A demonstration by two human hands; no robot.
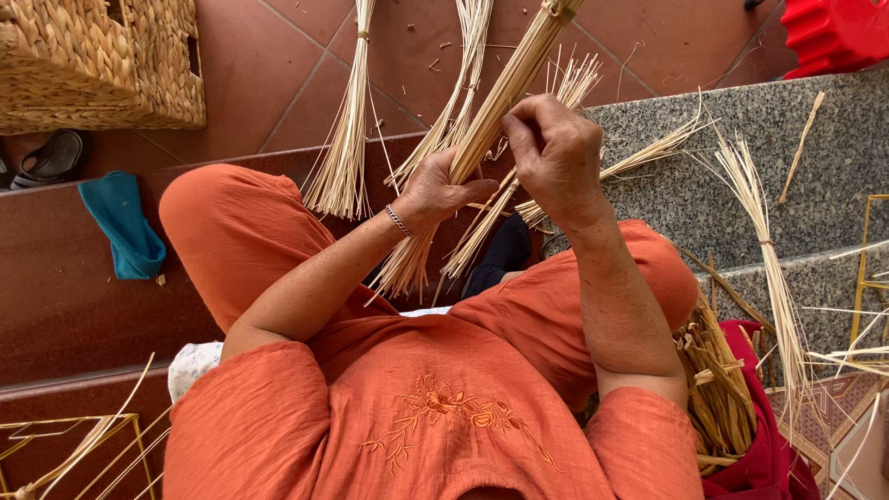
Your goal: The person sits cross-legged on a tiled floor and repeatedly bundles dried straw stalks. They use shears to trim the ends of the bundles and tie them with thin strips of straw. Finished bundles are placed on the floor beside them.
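Straw bundle getting sorted on the steps, plenty left to go

A long bundle of pale straw is gripped near its middle by the left hand, fingers closed around it, just above centre frame. The right hand is pinched shut on a few stalks at the bundle's upper side, so strands look to be picked or tidied. Three more tied bundles are laid on the red tile floor at top centre, seemingly done. Loose stalks are scattered on the granite step at right, and a rougher pile is kept at lower right, so a fair bit appears unfinished. A woven basket is parked upper left.
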